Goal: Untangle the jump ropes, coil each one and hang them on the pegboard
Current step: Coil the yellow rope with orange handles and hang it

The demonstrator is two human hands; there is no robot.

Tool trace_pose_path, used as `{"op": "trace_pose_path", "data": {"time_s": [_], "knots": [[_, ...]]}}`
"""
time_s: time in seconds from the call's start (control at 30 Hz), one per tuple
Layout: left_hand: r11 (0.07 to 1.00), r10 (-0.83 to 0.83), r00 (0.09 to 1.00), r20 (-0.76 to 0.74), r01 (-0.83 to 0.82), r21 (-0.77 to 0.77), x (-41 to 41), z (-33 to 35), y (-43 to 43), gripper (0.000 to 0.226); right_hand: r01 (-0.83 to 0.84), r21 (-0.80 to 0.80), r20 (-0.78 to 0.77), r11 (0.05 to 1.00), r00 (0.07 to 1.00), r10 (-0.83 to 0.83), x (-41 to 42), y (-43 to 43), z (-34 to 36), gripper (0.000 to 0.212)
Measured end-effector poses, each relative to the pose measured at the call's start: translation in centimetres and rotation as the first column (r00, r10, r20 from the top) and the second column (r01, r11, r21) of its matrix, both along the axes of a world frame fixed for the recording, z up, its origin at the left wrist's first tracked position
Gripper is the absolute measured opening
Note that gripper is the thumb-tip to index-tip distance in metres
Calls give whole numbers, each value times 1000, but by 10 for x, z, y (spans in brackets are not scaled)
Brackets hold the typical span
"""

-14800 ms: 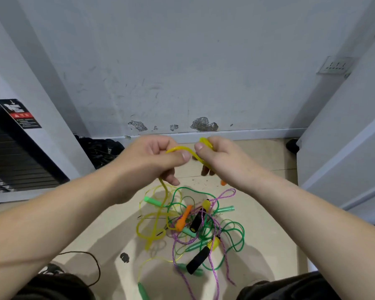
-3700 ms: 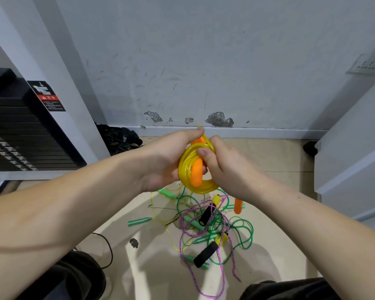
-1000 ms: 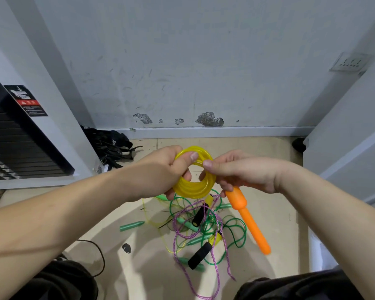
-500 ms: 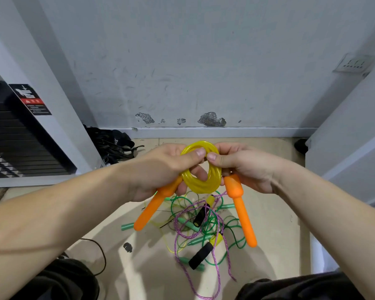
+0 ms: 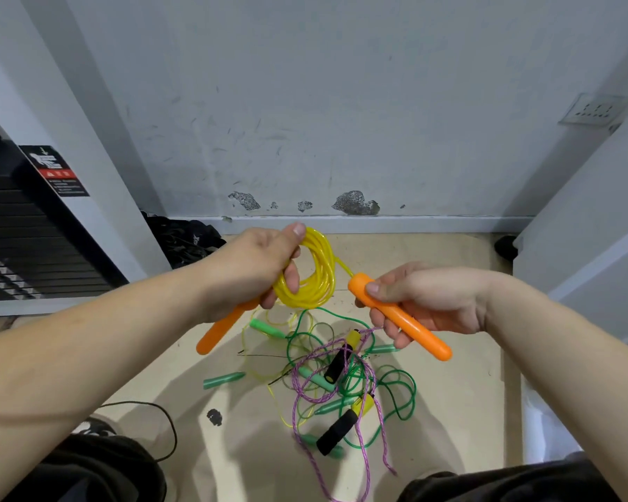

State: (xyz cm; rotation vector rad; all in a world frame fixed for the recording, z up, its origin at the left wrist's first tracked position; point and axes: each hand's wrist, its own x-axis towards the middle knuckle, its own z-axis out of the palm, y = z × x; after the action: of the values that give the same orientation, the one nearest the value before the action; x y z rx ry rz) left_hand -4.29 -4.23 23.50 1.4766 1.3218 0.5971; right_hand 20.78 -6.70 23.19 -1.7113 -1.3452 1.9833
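Underneath, tangled ropes (image 5: 341, 378) on floor (image 5: 450, 411). Yellow coil (image 5: 318, 280) gripped in left hand (image 5: 258, 266), probably with left orange handle (image 5: 220, 329), slanting down-left. Right orange handle (image 5: 403, 320), slanting down-right, clasped in right hand (image 5: 428, 298).

I read a bright, translucent yellow coil (image 5: 316, 273). Just right of the coil is a plain orange handle (image 5: 406, 320); below-left of the coil is a second orange handle (image 5: 220, 329) in the same shade. Below the coil I make out a tangle: a dark green rope (image 5: 413, 393), a purple rope (image 5: 366, 476) flecked with white, a thin pale yellow rope (image 5: 245, 347), mint green handles (image 5: 223, 380), and black handles (image 5: 336, 431) with yellow caps. The floor (image 5: 450, 393) there is beige. Behind the coil, the wall (image 5: 341, 121) is pale grey with dark mottled patches. Far left of the coil, a black stack (image 5: 11, 226) bears a red, white and black label (image 5: 55, 172).
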Motion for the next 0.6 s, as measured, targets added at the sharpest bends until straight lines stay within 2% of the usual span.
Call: {"op": "trace_pose_path", "data": {"time_s": [0.1,0.2,0.27,0.4,0.53,0.6], "knots": [[998,-61,998,-23,60,-24,-2,-7,-2,50,183,8,-132,983,975,-180,-10,3,2,25],[992,-101,993,-61,96,-81,3,-12,-8,51,374,-64,-316,925,872,-374,-19,6,7,18],[987,-126,989,-82,116,-110,9,-13,-12,50,424,-79,-341,902,839,-424,-25,7,12,19],[973,-163,983,-89,145,-182,15,-16,-13,49,391,14,-247,920,893,-375,-33,6,17,27],[960,-196,977,-79,175,-218,20,-18,-16,50,370,-21,-438,929,832,-341,-33,5,12,11],[957,-204,977,-54,187,-224,23,-16,-17,52,304,-2,-474,953,839,-268,-32,5,11,14]]}}
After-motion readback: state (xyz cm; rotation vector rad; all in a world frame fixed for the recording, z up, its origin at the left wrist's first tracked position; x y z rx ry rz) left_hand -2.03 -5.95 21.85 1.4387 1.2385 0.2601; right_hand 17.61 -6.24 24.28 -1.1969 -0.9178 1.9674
